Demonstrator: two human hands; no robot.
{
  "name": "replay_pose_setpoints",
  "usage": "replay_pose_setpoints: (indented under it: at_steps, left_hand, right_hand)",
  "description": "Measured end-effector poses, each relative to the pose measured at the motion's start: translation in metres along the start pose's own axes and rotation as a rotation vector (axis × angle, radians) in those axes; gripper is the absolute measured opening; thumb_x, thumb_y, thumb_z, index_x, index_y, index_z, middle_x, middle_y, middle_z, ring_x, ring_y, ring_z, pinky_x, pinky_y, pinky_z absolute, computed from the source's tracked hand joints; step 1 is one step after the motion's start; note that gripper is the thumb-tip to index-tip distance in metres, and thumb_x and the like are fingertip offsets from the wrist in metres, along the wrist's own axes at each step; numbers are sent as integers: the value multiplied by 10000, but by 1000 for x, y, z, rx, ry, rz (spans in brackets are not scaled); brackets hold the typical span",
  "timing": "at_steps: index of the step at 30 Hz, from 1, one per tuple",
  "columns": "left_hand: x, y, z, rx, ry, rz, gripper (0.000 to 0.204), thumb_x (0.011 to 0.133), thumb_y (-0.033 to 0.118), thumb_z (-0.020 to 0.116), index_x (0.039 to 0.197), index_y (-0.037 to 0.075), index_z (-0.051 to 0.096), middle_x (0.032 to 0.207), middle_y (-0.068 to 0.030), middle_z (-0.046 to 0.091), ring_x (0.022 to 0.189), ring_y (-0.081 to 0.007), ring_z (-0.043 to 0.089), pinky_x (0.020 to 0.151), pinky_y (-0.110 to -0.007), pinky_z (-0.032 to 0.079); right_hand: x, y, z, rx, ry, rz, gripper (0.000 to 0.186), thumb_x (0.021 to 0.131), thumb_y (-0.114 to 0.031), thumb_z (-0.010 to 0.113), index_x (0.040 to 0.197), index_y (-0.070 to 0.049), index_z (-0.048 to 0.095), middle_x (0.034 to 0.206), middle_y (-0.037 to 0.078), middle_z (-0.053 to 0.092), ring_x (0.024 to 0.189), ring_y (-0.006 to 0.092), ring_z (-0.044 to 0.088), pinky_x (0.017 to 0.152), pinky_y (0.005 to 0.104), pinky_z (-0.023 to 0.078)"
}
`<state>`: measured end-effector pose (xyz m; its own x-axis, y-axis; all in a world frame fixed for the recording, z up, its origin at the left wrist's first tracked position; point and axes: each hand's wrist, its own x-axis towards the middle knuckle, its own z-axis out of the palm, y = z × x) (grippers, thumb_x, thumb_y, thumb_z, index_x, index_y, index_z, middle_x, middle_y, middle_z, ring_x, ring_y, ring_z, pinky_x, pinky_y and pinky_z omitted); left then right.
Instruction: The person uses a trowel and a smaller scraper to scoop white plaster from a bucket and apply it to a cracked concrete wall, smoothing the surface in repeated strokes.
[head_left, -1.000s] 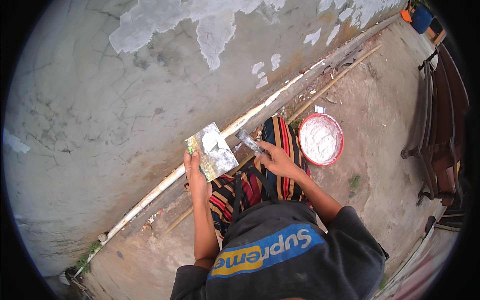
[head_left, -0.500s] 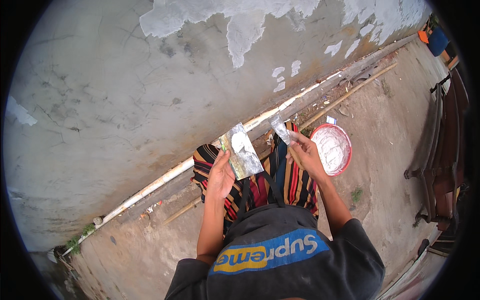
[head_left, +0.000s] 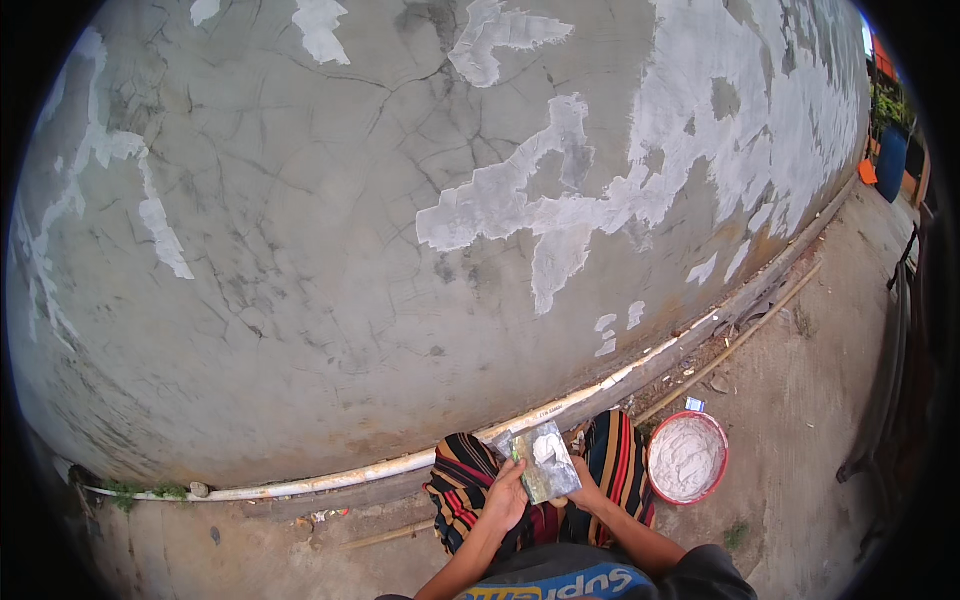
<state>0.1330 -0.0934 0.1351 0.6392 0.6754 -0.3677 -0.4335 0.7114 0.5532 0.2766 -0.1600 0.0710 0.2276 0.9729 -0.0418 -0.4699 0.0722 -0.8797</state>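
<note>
My left hand (head_left: pixel 507 495) grips the left edge of a flat rectangular board (head_left: pixel 542 482), its thumb on the face. A lump of white putty (head_left: pixel 549 449) sits on the board's upper part, with grey and yellowish smears around it. My right hand (head_left: pixel 588 492) is at the board's right edge, its fingers mostly hidden behind it. A grey blade, seemingly of the putty knife (head_left: pixel 503 442), sticks out past the board's upper left; its handle is hidden. To the right, a red-rimmed bucket (head_left: pixel 722 478) of white putty stands on the ground.
A cracked grey wall (head_left: pixel 330 260) with white putty patches (head_left: pixel 490 210) rises ahead. Along its foot runs a white pipe (head_left: pixel 340 480). A bamboo pole (head_left: pixel 735 340) lies on the ground beside it. Dark wooden furniture (head_left: pixel 890 380) stands at the right, a blue barrel (head_left: pixel 891 163) farther off.
The view has tipped up, showing more wall. My right hand has brought the putty knife from the board's right side to behind it. My left hand still holds the board.
</note>
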Motion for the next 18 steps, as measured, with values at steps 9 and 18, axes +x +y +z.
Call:
replay_pose_setpoints:
  at_steps: [9,18]
  left_hand:
    - [12,9,9,-119,118,259,346,1022,155,471,1359,89,436,1351,-62,537,1268,-236,507,1100,-427,386]
    - [3,1,31,0,68,297,363,1009,183,537,1357,103,468,1310,-37,551,1204,-175,524,1026,-375,403]
  right_hand:
    - [-33,-22,21,-671,65,-334,453,878,-135,561,1296,37,537,1368,228,487,1322,373,401,1124,417,275]
    - [-8,-33,27,-490,124,-351,324,994,-169,572,1269,4,586,1290,123,584,1162,212,555,1025,337,391]
